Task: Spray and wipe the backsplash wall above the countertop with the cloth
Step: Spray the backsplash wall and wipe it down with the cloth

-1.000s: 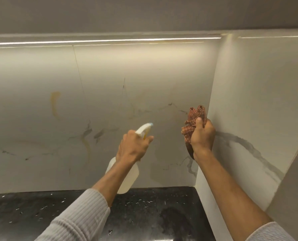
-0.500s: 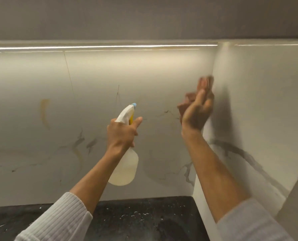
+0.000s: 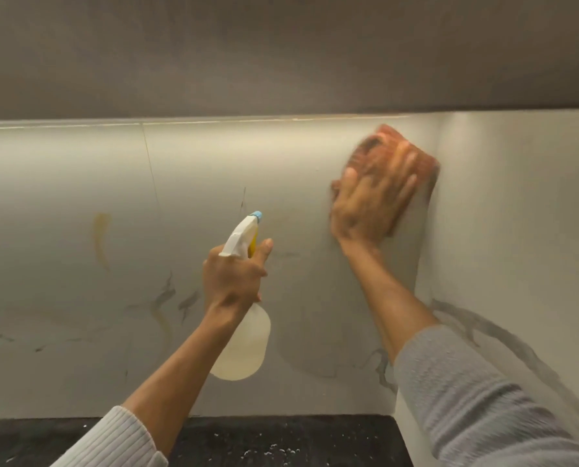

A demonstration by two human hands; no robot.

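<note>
The pale marble backsplash wall (image 3: 79, 264) fills the view, with grey veins and yellowish streaks at the left. My right hand (image 3: 372, 200) presses a reddish checked cloth (image 3: 382, 143) flat against the wall's upper right, close to the inner corner and just under the cabinet; both are motion-blurred. My left hand (image 3: 236, 281) grips the neck of a white spray bottle (image 3: 244, 345), whose blue-tipped nozzle points up toward the wall at centre. The bottle hangs clear of the wall.
A dark speckled countertop (image 3: 281, 443) runs along the bottom. A grey upper cabinet (image 3: 281, 52) overhangs the wall with a light strip beneath it. A side wall panel (image 3: 517, 230) with a grey vein closes off the right.
My right hand has risen from mid-height at the corner to the top of the wall and spread the bunched cloth flat against it. The left hand has lifted the bottle higher.
</note>
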